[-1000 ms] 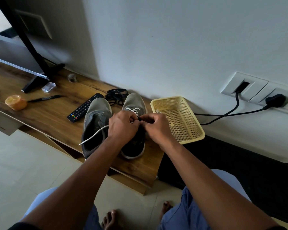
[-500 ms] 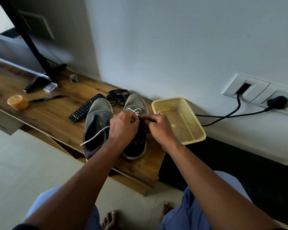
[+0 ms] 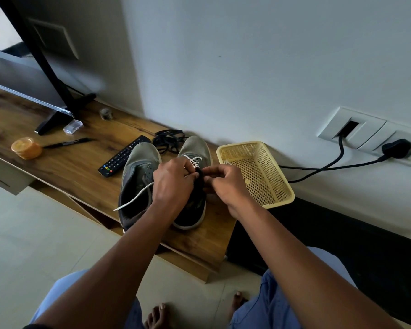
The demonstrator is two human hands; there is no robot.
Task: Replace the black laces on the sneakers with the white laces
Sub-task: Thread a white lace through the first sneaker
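Two grey sneakers stand side by side on the wooden shelf [image 3: 64, 167]. The right sneaker [image 3: 195, 148] has a white lace [image 3: 195, 160] threaded through its front eyelets. My left hand [image 3: 173, 181] and my right hand [image 3: 226, 184] meet over its tongue, both pinching the lace. A loose end of white lace [image 3: 133, 198] trails from my left hand across the left sneaker [image 3: 138, 167], which shows bare eyelets. A pile of black laces [image 3: 167, 140] lies behind the sneakers.
A yellow mesh basket [image 3: 271, 193] stands right of the sneakers at the shelf's end. A remote control [image 3: 121, 156], a pen [image 3: 67, 143], an orange tub [image 3: 26, 147] and a TV stand [image 3: 57, 115] lie to the left. Black cables [image 3: 330, 163] run to wall sockets.
Both hands stay over the right sneaker; the fingers have shifted slightly while working the white lace. The loose lace end still lies across the left sneaker.
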